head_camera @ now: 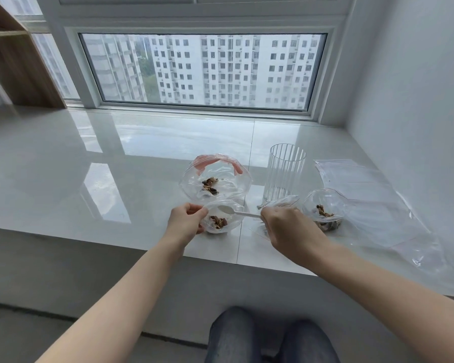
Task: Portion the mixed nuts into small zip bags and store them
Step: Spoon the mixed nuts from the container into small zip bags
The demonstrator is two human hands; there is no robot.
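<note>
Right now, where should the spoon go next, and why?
Probably back to the big clear bag with the pink zip for another scoop: the white plastic spoon in the right hand looks empty over the small bag that the left hand holds open.

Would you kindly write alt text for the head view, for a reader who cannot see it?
A person's left hand holds open a small clear zip bag of mixed nuts on a glossy white ledge, while the right hand holds a white plastic spoon over it. Two more nut-filled bags and a ribbed clear glass stand nearby.
</note>
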